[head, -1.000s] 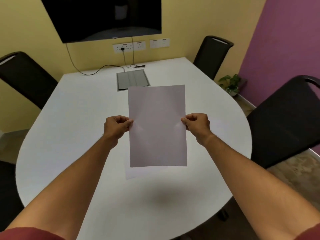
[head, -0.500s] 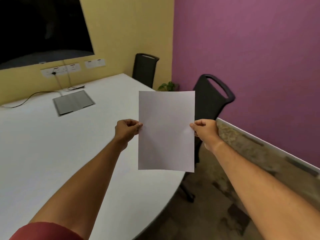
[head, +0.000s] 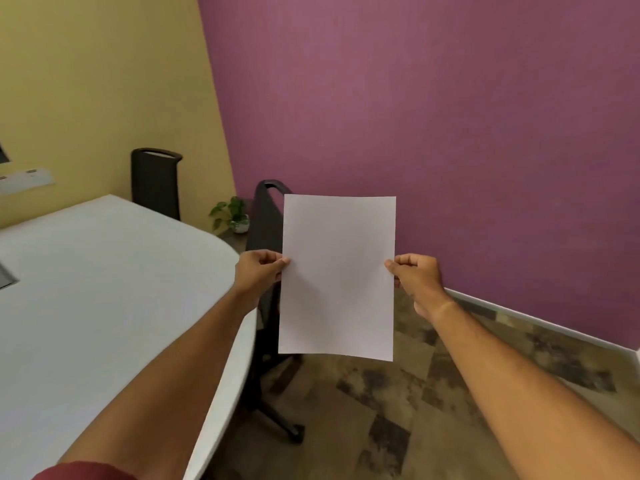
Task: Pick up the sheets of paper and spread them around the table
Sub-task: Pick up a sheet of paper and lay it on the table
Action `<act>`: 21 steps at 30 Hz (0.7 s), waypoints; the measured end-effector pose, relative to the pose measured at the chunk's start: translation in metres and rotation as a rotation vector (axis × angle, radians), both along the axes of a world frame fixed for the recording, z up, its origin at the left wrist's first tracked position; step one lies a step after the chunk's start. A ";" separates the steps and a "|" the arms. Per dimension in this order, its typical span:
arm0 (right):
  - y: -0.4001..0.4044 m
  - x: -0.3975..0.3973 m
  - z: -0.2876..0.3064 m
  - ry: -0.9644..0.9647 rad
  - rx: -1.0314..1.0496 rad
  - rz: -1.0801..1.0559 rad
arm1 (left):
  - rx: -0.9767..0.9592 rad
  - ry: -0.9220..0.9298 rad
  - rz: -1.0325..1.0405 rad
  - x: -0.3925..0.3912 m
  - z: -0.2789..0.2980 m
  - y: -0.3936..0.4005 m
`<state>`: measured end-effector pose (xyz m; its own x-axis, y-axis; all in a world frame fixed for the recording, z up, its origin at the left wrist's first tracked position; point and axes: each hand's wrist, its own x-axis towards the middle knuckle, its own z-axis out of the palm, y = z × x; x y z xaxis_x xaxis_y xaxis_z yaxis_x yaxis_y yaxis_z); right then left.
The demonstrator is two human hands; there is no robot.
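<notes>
A blank white sheet of paper (head: 337, 277) is held upright in the air, past the right edge of the white table (head: 104, 289) and above the floor. My left hand (head: 259, 271) pinches its left edge and my right hand (head: 415, 277) pinches its right edge, both at mid-height. No other sheets are in view.
A black chair (head: 266, 216) stands right behind the sheet, partly hidden by it, its base (head: 277, 420) on the patterned floor. A second black chair (head: 156, 181) is at the table's far end. A small potted plant (head: 232, 214) sits in the corner by the purple wall.
My view and both hands with the sheet have swung right, from above the table's middle to beyond its right edge. The grip on the sheet is unchanged.
</notes>
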<state>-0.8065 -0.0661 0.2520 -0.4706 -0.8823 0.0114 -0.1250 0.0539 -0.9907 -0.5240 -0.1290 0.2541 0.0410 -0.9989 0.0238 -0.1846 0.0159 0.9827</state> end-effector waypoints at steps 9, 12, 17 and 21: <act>-0.061 -0.139 -0.011 -0.051 -0.014 -0.056 | -0.004 -0.046 -0.021 -0.140 -0.007 -0.062; -0.093 -0.164 -0.016 -0.056 -0.014 -0.078 | 0.009 -0.041 -0.024 -0.167 -0.007 -0.096; -0.164 -0.209 -0.020 -0.071 -0.011 -0.103 | 0.004 -0.025 -0.040 -0.214 -0.015 -0.173; -0.236 -0.245 -0.018 -0.038 -0.003 -0.116 | 0.008 0.001 -0.069 -0.251 -0.020 -0.251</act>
